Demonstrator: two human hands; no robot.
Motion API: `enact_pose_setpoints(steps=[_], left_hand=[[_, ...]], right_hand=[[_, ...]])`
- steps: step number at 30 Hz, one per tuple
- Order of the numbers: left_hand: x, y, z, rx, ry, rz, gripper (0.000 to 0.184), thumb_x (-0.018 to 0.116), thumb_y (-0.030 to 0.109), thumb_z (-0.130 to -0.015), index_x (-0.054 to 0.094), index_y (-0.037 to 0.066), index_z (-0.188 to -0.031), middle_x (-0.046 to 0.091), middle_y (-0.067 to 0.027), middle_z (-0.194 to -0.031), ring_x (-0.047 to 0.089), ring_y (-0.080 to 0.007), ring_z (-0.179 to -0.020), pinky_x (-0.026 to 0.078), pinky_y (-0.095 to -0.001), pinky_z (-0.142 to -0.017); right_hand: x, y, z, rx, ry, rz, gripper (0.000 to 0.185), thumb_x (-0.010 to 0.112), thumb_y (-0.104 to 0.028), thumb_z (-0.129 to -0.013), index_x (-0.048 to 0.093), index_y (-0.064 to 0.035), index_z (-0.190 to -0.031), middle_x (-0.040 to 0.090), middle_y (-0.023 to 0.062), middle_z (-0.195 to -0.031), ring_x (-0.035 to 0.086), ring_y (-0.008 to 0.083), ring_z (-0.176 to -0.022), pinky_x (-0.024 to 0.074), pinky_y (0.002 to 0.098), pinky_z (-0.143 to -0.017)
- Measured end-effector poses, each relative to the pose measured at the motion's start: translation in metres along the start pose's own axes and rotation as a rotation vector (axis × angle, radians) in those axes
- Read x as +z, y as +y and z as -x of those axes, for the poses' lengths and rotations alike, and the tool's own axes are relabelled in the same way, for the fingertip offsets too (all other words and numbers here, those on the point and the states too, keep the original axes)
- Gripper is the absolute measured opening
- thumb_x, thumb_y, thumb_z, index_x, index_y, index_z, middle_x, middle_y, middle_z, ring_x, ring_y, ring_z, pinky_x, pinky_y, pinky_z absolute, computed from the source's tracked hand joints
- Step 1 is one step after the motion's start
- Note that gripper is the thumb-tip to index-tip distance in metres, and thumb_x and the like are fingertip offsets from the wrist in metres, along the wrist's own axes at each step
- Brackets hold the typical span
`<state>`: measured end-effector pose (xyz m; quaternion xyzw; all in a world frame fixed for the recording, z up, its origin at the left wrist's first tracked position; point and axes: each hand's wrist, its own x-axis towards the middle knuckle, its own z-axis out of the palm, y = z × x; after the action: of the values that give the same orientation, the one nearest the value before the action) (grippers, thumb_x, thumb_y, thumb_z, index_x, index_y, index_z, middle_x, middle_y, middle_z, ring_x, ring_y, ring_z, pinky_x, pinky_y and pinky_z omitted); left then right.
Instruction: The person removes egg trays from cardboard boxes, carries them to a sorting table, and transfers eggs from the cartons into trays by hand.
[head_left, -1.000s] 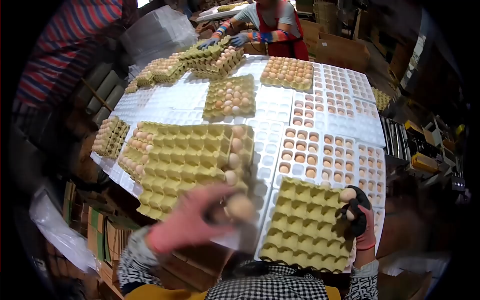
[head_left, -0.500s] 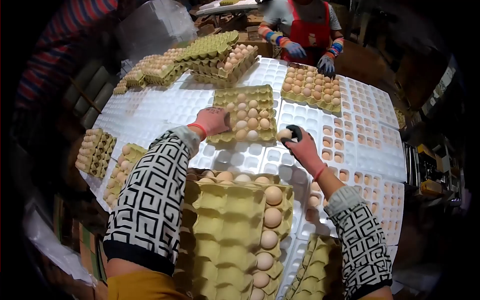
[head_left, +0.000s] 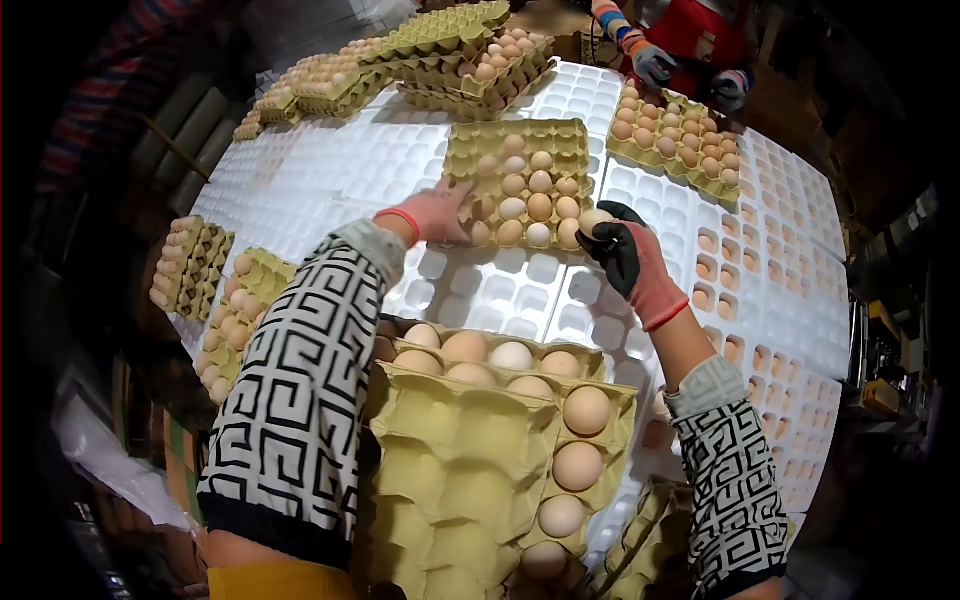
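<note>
My right hand (head_left: 638,262), in a pink glove with dark fingers and palm, is closed around a pale egg (head_left: 594,222) at the right edge of a yellow pulp egg tray (head_left: 556,133). Eggs fill much of that tray. My left hand (head_left: 438,212), in a pink glove, is at the tray's left edge. Its fingers are apart, close to the left-hand eggs, and their tips are partly hidden. Nearer to me stands another egg tray (head_left: 622,400) with eggs along its back and right side. An empty-celled pulp tray (head_left: 455,470) lies over part of it.
White moulded trays (head_left: 440,285) cover the table, some cells on the right holding eggs. Stacked egg trays (head_left: 470,85) stand at the back left, more at the left edge. Across the table, a co-worker's gloved hand (head_left: 655,62) is near another full egg tray (head_left: 680,140).
My right hand has brought the egg to the tray's right edge. My left hand's fingers have spread. The view has shifted, and the co-worker's hands have moved apart from their earlier places.
</note>
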<state>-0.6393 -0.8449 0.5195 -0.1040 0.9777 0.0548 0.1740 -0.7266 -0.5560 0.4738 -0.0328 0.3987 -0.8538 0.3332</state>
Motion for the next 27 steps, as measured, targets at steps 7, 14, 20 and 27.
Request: enact_pose_setpoints(steps=[7,14,20,27], left_hand=[[-0.055,0.07,0.023,0.459,0.015,0.559,0.075,0.076,0.007,-0.08,0.042,0.015,-0.146,0.056,-0.009,-0.136,0.053,-0.0183,-0.119,0.045,-0.031,-0.102],[-0.042,0.005,-0.006,0.209,0.266,-0.107,0.047,0.067,0.018,-0.082,0.056,0.015,-0.128,0.061,-0.0159,-0.117,0.058,-0.0325,-0.111,0.046,-0.0387,-0.095],[-0.011,-0.016,-0.013,0.124,0.091,-0.157,0.067,0.066,0.014,-0.079,0.043,0.013,-0.143,0.055,-0.0198,-0.127,0.053,-0.0358,-0.12,0.043,-0.04,-0.102],[-0.114,0.005,0.054,0.19,0.123,0.27,0.046,0.066,0.012,-0.088,0.055,0.005,-0.132,0.06,-0.0092,-0.128,0.06,-0.02,-0.106,0.048,-0.0304,-0.092]], right_hand=[[0.061,-0.014,0.001,0.069,-0.276,0.09,0.036,0.065,-0.005,-0.088,0.056,0.0033,-0.121,0.064,0.0119,-0.109,0.067,0.0202,-0.09,0.0567,0.0291,-0.08],[0.024,-0.056,0.047,0.033,-0.042,0.454,0.047,0.06,-0.026,-0.096,0.049,-0.0059,-0.136,0.06,0.0077,-0.122,0.062,0.0172,-0.098,0.0523,0.0316,-0.088],[-0.038,-0.154,0.226,-0.232,0.07,1.049,0.044,0.05,-0.022,-0.101,0.045,-0.0011,-0.14,0.057,0.0102,-0.128,0.062,0.015,-0.106,0.0497,0.027,-0.094],[-0.191,-0.18,0.588,-0.238,1.09,0.91,0.059,0.064,-0.018,-0.09,0.044,0.0005,-0.142,0.057,0.0099,-0.131,0.058,0.02,-0.113,0.0447,0.0306,-0.098]])
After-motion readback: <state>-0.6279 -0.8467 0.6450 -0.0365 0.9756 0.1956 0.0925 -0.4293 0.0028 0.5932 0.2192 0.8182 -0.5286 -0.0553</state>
